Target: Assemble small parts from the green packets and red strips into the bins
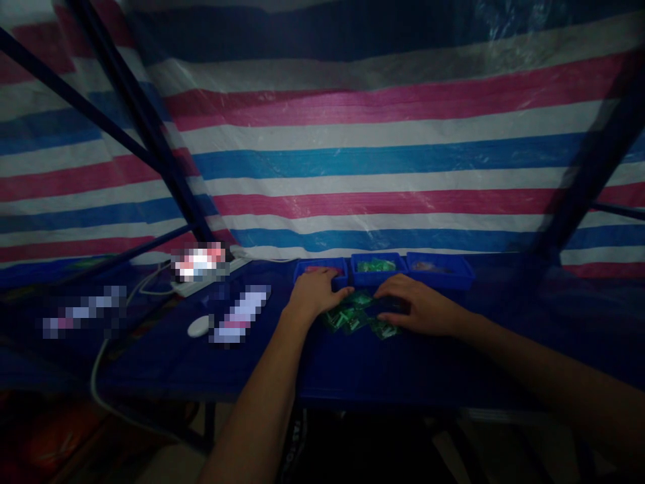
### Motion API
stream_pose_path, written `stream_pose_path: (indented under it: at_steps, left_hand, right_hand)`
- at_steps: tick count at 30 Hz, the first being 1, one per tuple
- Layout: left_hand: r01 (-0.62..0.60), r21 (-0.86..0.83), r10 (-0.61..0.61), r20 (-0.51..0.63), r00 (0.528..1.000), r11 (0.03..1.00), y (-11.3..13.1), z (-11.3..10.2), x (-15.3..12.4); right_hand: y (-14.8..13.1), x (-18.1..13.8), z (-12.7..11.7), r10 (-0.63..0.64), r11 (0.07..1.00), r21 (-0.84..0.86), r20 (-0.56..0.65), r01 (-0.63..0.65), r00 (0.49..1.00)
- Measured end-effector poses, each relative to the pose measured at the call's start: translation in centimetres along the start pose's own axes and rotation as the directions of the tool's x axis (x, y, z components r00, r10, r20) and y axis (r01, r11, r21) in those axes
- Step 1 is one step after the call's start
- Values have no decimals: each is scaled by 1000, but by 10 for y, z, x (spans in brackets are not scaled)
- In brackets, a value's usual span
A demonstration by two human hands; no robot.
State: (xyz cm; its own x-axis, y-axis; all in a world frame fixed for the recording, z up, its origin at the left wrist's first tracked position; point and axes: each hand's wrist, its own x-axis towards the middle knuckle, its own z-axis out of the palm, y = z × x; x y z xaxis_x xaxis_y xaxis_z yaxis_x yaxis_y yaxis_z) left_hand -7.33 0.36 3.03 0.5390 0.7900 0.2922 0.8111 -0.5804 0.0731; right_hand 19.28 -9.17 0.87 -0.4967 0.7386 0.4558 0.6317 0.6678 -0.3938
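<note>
My left hand reaches over the front edge of the left blue bin, which holds pinkish-red items. Its fingers are stretched forward, the thumb points right, and no held thing shows. Several small green packets lie loose on the blue table in front of the bins. Over their right side hovers or rests my right hand, fingers curved, thumb apart from them; I cannot tell whether it touches a packet. Behind it, the middle blue bin contains more green packets.
The right blue bin holds pale small items. To the left are a white power strip with cables, a white round object and a blurred-out flat object. Dark metal posts and a striped sheet stand behind the table.
</note>
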Motion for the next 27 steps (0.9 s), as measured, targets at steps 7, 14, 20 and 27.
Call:
stream_pose_path:
  at_steps: [7, 14, 20, 27]
  left_hand:
    - [-10, 8, 10, -13, 1000, 1000, -3, 3, 4]
    - [59, 3, -59, -32, 998, 998, -5, 6, 3]
    - [106, -16, -107, -95, 990, 994, -1, 9, -2]
    - [104, -111, -143, -442, 886, 988, 27, -1, -5]
  right_hand:
    - [3, 0, 6, -9, 999, -34, 123, 13, 992]
    - [5, -2, -1, -10, 1000, -4, 161, 10, 987]
    - [2, -1, -4, -30, 1000, 0, 174, 31, 984]
    - [-1, 2, -7, -36, 999, -19, -19, 36, 999]
